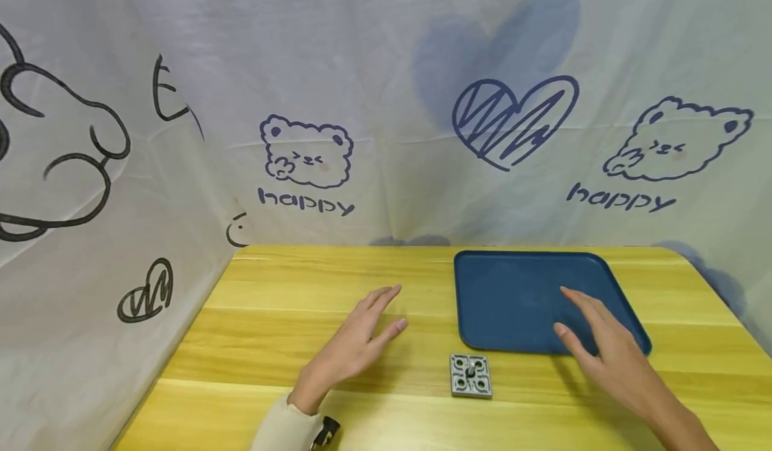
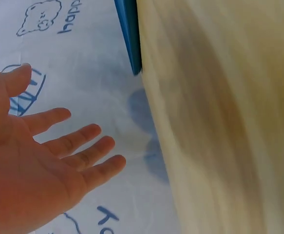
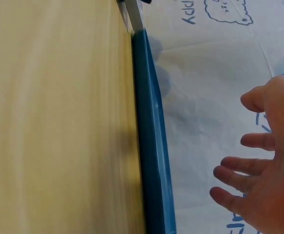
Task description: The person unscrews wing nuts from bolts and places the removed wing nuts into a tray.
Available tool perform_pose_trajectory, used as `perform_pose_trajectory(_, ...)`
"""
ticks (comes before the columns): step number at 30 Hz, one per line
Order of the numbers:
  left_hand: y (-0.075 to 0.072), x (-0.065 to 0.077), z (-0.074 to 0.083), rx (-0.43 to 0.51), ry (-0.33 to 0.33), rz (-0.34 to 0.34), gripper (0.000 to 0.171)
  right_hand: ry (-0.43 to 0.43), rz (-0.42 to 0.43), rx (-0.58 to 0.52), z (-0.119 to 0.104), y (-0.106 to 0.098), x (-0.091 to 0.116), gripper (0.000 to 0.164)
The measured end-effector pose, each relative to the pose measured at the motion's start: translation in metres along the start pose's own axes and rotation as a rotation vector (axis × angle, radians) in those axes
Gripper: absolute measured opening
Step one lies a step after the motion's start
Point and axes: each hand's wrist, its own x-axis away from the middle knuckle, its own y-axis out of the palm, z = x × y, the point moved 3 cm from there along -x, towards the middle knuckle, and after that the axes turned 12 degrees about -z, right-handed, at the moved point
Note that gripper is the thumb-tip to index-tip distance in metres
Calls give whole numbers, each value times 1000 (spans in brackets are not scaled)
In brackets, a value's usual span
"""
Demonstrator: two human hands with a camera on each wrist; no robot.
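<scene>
L hand (image 1: 350, 350) & R hand (image 1: 615, 354) both spread, holding nothing. Block (image 1: 471, 377) on table (image 1: 289, 283) btwn them, just nearside of tray (image 1: 519, 303). Risk: R hand dips, snags tray, shoves it into block.

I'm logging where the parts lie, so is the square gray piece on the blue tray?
No, the square gray piece lies on the wooden table, nearer the person than the blue tray.
</scene>
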Motion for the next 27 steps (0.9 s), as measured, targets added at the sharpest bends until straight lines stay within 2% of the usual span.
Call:
perform_pose_trajectory(6, 16, -4, 3, 144, 35, -56, 65, -43, 11, -64, -6, 6, 3, 60)
perform_pose_trajectory(10, 27, -7, 4, 191, 50, -101, 69, -58, 28, -96, -10, 12, 5, 57)
perform_pose_trajectory(14, 36, -10, 7, 245, 73, -147, 72, -76, 43, -194, -14, 20, 7, 51)
perform_pose_trajectory(17, 41, -10, 9, 254, 92, -176, 72, -99, 54, -274, -17, 25, 7, 47)
perform_pose_trajectory(20, 46, -10, 13, 251, 100, -200, 70, -108, 54, -301, -21, 30, 8, 46)
perform_pose_trajectory(27, 58, -17, 27, 229, 50, -206, 69, -94, 8, -343, -28, 45, 9, 44)
